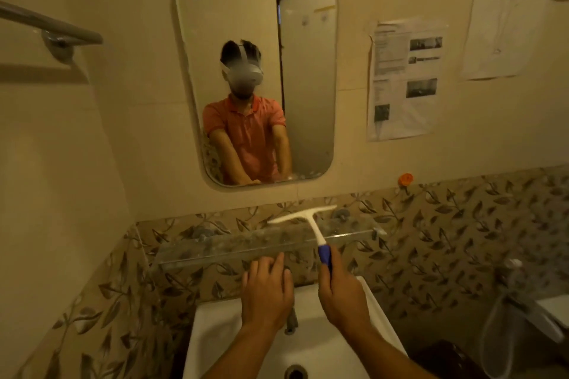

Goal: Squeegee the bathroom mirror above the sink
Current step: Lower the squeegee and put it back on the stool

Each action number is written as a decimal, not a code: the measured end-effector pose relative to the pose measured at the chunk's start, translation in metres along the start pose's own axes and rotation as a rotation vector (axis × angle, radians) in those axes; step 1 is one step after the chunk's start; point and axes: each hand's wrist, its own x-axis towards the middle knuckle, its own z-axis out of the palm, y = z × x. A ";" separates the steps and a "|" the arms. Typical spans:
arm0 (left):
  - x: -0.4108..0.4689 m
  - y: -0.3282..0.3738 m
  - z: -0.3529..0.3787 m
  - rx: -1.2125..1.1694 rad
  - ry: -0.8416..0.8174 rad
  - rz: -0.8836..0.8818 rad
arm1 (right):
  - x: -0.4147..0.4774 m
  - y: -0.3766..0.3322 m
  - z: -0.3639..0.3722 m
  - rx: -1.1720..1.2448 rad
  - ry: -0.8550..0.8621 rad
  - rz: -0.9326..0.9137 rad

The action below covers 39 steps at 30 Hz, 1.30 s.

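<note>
1 mirror (301, 77), 1 squeegee (303, 216), 2 hands (267, 294), 1 sink (212, 335), 1 glass shelf (215, 248).

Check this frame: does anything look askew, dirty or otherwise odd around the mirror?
Mostly tidy. The mirror has spots or droplets at its lower right corner, the glass shelf looks smeared, and the taped papers hang slightly crooked. The squeegee in the right hand is below the mirror.

There is one view only, from a wide-angle camera worn on the person's head. It faces the tiled wall head-on and tilts down, close enough that the mirror (255, 74) fills the upper middle and the sink (215, 338) runs off the bottom edge. The mirror reflects the headset itself. Straight lines bow toward the edges.
</note>
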 end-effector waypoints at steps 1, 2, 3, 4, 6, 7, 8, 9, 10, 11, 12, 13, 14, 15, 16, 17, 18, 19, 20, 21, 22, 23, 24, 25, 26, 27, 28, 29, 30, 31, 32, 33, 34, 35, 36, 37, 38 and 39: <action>0.003 0.007 0.001 -0.014 0.003 0.032 | 0.003 0.002 -0.006 0.008 0.033 -0.003; 0.005 0.016 0.003 -0.032 0.003 0.061 | 0.006 0.003 -0.013 0.013 0.062 -0.006; 0.007 0.027 0.004 -0.056 0.001 0.089 | 0.009 0.005 -0.022 0.015 0.087 -0.002; 0.009 0.040 0.006 -0.086 -0.005 0.118 | 0.011 0.008 -0.032 0.013 0.108 0.008; 0.013 0.071 0.013 -0.151 -0.012 0.175 | 0.014 0.014 -0.052 0.003 0.131 0.038; 0.014 0.087 0.017 -0.181 -0.014 0.202 | 0.014 0.018 -0.062 -0.004 0.142 0.049; 0.015 0.102 0.020 -0.204 -0.017 0.225 | 0.014 0.023 -0.072 -0.014 0.161 0.058; 0.015 0.117 0.022 -0.222 -0.031 0.244 | 0.013 0.029 -0.082 -0.022 0.183 0.067; 0.015 0.132 0.025 -0.237 -0.046 0.259 | 0.013 0.036 -0.091 -0.029 0.204 0.073; 0.015 0.145 0.027 -0.251 -0.054 0.271 | 0.012 0.043 -0.099 -0.037 0.220 0.081; 0.014 0.158 0.029 -0.264 -0.054 0.282 | 0.011 0.052 -0.109 -0.043 0.230 0.090; 0.014 0.170 0.030 -0.277 -0.056 0.289 | 0.011 0.060 -0.117 -0.050 0.238 0.098; 0.014 0.181 0.032 -0.290 -0.063 0.295 | 0.012 0.070 -0.126 -0.059 0.246 0.105; 0.013 0.192 0.035 -0.300 -0.074 0.298 | 0.012 0.080 -0.135 -0.070 0.252 0.112; 0.013 0.203 0.039 -0.310 -0.090 0.298 | 0.012 0.090 -0.144 -0.079 0.255 0.120; 0.012 0.215 0.043 -0.318 -0.114 0.296 | 0.012 0.101 -0.153 -0.086 0.256 0.126; 0.011 0.226 0.048 -0.327 -0.138 0.295 | 0.011 0.112 -0.162 -0.092 0.255 0.128; 0.009 0.238 0.053 -0.339 -0.159 0.296 | 0.010 0.123 -0.171 -0.102 0.250 0.128; 0.007 0.250 0.058 -0.350 -0.173 0.301 | 0.010 0.134 -0.180 -0.113 0.244 0.128; 0.004 0.262 0.063 -0.362 -0.187 0.305 | 0.010 0.146 -0.187 -0.124 0.234 0.129; 0.002 0.275 0.069 -0.377 -0.202 0.305 | 0.010 0.158 -0.195 -0.131 0.223 0.128; -0.001 0.289 0.074 -0.393 -0.220 0.298 | 0.011 0.171 -0.202 -0.134 0.212 0.130; -0.003 0.301 0.081 -0.408 -0.242 0.284 | 0.011 0.183 -0.208 -0.136 0.205 0.130; -0.006 0.314 0.087 -0.426 -0.268 0.265 | 0.010 0.196 -0.213 -0.139 0.197 0.130; -0.010 0.327 0.094 -0.455 -0.296 0.240 | 0.009 0.209 -0.218 -0.143 0.187 0.127; -0.013 0.339 0.102 -0.494 -0.327 0.207 | 0.008 0.222 -0.222 -0.148 0.178 0.127; -0.016 0.350 0.110 -0.534 -0.356 0.167 | 0.006 0.235 -0.225 -0.152 0.168 0.131; -0.020 0.361 0.117 -0.572 -0.382 0.120 | 0.005 0.248 -0.227 -0.158 0.155 0.137; -0.024 0.371 0.125 -0.610 -0.407 0.073 | 0.003 0.260 -0.229 -0.168 0.139 0.143; -0.029 0.380 0.132 -0.647 -0.431 0.025 | 0.001 0.272 -0.231 -0.178 0.122 0.151; -0.034 0.388 0.139 -0.681 -0.456 -0.024 | -0.002 0.283 -0.231 -0.181 0.105 0.162; -0.039 0.395 0.145 -0.712 -0.484 -0.074 | -0.004 0.294 -0.230 -0.182 0.090 0.175; -0.043 0.400 0.154 -0.736 -0.512 -0.125 | -0.008 0.306 -0.228 -0.186 0.074 0.184; -0.048 0.404 0.162 -0.746 -0.542 -0.170 | -0.011 0.316 -0.227 -0.197 0.055 0.192; -0.053 0.406 0.170 -0.745 -0.569 -0.207 | -0.014 0.327 -0.225 -0.209 0.037 0.199; -0.056 0.408 0.180 -0.742 -0.594 -0.235 | -0.017 0.337 -0.222 -0.217 0.020 0.208; -0.060 0.408 0.191 -0.743 -0.617 -0.257 | -0.019 0.347 -0.218 -0.217 0.005 0.221; -0.064 0.408 0.202 -0.742 -0.642 -0.272 | -0.021 0.356 -0.214 -0.213 -0.008 0.235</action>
